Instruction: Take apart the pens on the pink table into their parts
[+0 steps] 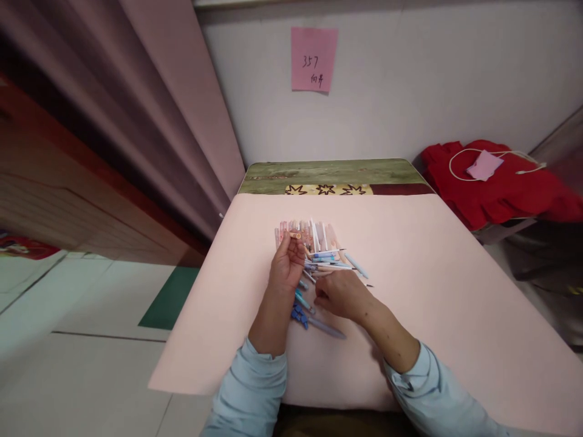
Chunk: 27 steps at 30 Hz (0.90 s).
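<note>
My left hand is raised, palm up, over the left side of a pile of pens. Between its thumb and fingers it pinches a small orange-tan piece with a round mark, its kind too small to tell. My right hand is curled low over the pile, knuckles up; its fingertips are hidden, and so is anything in them. Pink and white pens stand in a row beyond my hands. Blue and white pens lie crosswise between. Nearer me are a turquoise pen and a pen with a blue segmented topper.
A pale pink sheet covers most of the table, with a green wood-patterned strip at the far edge. On the right, red cloth carries a white cable and pink notes. A curtain hangs at the left.
</note>
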Motion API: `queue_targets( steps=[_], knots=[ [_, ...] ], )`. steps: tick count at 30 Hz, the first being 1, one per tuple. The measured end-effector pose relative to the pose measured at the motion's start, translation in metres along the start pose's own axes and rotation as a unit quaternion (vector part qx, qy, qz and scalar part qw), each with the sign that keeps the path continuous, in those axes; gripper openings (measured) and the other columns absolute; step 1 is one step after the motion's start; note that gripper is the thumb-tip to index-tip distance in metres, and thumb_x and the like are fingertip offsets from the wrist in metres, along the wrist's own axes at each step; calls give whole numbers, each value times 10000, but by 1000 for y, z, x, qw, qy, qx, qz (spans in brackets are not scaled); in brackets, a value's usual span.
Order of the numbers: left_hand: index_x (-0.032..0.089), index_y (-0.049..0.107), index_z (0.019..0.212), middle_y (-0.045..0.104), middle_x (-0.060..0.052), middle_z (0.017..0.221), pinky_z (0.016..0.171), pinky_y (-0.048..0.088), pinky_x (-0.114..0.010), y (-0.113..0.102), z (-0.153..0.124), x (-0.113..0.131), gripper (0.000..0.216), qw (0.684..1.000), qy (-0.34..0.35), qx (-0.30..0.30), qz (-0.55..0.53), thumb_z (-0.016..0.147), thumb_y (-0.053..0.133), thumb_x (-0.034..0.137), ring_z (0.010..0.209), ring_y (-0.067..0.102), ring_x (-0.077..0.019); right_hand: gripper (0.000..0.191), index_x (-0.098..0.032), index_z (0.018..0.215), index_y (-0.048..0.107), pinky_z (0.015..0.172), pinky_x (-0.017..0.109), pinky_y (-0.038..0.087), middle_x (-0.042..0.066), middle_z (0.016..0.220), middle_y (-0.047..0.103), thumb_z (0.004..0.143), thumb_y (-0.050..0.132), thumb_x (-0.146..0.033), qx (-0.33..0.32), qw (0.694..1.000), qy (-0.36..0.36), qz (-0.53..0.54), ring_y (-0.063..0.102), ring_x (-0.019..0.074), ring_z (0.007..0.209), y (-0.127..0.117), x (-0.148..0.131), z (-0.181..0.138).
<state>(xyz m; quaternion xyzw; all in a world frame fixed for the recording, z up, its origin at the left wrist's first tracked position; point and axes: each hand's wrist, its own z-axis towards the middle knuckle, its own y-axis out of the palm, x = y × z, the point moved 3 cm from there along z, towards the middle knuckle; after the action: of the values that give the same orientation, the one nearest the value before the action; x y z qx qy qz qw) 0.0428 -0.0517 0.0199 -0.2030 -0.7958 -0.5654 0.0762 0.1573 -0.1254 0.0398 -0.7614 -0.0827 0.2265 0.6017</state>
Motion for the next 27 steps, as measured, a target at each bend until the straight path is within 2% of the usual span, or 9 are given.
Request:
queue_targets(
  steps=[4,7,9,11,14,16,18,23,27],
  knots=[
    [114,605,826,671,-18,686,557,526,-124,0,-1,-1,225,1000,-11,10,0,980,448,160,553,632,-51,156,-174,809,719,606,289,397,96,824,736,789,573,-224,30,1000,-8,0,676,237,758,1,-1,-1],
    [116,601,814,659,-13,660,539,519,-112,2,-3,-3,240,1000,-27,17,0,983,434,155,543,634,-51,132,-178,814,678,620,277,408,77,818,725,804,552,-212,119,991,13,58,661,204,727,-5,3,-2],
    [113,606,823,660,-14,661,544,523,-115,3,-5,-5,236,999,-32,15,1,980,434,147,544,636,-53,96,-184,784,647,602,259,408,43,733,697,808,558,-211,197,969,36,147,630,166,648,-10,10,-4],
    [109,621,850,673,-17,688,570,534,-121,4,-7,-10,200,999,-36,18,6,966,458,132,559,644,-54,87,-188,760,615,552,237,407,5,633,642,817,579,-243,260,920,55,288,589,133,558,-14,17,-6],
    [107,646,885,693,-19,729,610,544,-121,4,-10,-18,145,998,-52,28,22,935,511,116,582,656,-54,172,-188,781,588,478,214,413,-17,593,610,837,611,-350,295,800,72,518,582,120,501,-16,25,-7],
    [104,660,893,705,-28,754,615,548,-118,5,-12,-23,153,997,-73,19,33,934,513,120,593,663,-57,218,-183,792,591,461,207,428,-7,625,637,830,637,-393,302,726,77,613,598,119,506,-16,28,-7],
    [99,664,889,714,-39,778,604,549,-114,8,-14,-27,185,995,-92,2,39,944,489,119,599,667,-59,238,-175,787,604,462,202,442,3,659,661,818,663,-404,321,673,77,662,600,110,511,-18,30,-7],
    [87,661,864,714,-43,789,582,551,-113,13,-18,-31,220,994,-95,-14,47,954,461,104,604,670,-59,222,-168,795,627,461,185,440,6,714,680,793,696,-379,359,580,75,727,589,87,523,-18,38,-6],
    [87,665,838,717,-55,797,595,558,-124,11,-17,-33,213,994,-86,-29,65,945,482,108,632,679,-70,211,-163,816,629,464,177,428,11,739,687,777,705,-356,342,549,76,759,586,77,525,-17,38,-4]
  ],
)
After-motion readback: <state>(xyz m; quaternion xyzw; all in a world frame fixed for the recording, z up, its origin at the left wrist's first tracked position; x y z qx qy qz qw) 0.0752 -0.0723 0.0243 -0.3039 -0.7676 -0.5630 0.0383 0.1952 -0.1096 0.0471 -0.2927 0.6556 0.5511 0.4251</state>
